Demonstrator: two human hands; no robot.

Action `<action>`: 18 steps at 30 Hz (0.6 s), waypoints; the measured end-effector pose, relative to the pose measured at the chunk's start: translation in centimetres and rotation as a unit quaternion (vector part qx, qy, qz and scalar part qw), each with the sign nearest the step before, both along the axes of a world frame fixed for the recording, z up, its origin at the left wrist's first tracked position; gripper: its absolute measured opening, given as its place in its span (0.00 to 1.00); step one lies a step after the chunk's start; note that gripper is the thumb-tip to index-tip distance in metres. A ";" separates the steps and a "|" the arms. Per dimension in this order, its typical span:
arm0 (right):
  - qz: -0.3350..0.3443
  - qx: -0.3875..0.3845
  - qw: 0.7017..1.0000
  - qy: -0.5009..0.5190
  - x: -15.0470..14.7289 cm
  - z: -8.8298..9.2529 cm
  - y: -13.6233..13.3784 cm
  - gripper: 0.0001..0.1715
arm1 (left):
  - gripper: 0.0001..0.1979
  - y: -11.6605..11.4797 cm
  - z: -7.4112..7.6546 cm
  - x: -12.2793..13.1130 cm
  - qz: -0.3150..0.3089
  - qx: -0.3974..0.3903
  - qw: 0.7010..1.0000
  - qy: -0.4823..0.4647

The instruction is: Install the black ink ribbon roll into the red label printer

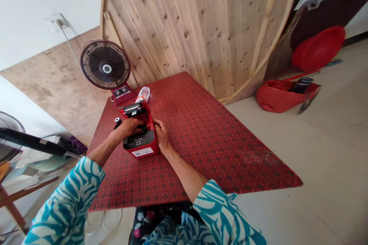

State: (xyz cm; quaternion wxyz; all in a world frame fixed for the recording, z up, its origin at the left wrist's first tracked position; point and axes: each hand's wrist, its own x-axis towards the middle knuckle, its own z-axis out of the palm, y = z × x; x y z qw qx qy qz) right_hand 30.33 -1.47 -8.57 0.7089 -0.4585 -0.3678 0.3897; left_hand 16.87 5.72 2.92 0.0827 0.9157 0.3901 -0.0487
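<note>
A red and black label or receipt printer (pixel 142 149) stands on the table with its lid (pixel 133 108) raised. My left hand (pixel 132 125) reaches over its left side into the opened compartment. The fingers of that hand are mostly hidden inside, so what they touch cannot be made out. Against the printer's right wall, my right hand (pixel 161 133) grips the side with bent fingers. Just left of the printer is a small dark roll-like item (pixel 117 121) with a white round end, partly covered by my left hand. Behind the lid lies a clear plastic bottle (pixel 143 94).
The table (pixel 201 141) has a red patterned top. A dark red fan (pixel 106 67) stands at its far left corner, with a cable hanging behind. A large round wooden panel (pixel 195 26) leans at the back. On the floor at right are a red bag (pixel 276 97) and red basin (pixel 319 48).
</note>
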 end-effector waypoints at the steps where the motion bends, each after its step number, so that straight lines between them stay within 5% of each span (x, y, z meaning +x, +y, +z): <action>1: -0.001 0.000 1.000 -0.002 0.0 0.0 0.0 0.19 | 0.13 -0.4 0.4 -0.3 0.001 -0.011 1.000 -0.026; 5: 0.000 -0.002 1.000 -0.004 0.0 0.2 -0.2 0.20 | 0.20 -3.5 1.8 -2.2 0.068 -0.046 0.981 -0.179; 10: 0.004 -0.002 1.000 0.006 0.0 0.2 -0.2 0.19 | 0.21 -7.1 1.6 -3.4 0.068 -0.061 0.974 -0.207; 18: -0.001 0.005 1.000 0.001 0.1 -0.1 -0.1 0.18 | 0.15 -6.8 0.7 -2.6 0.045 0.012 0.967 -0.249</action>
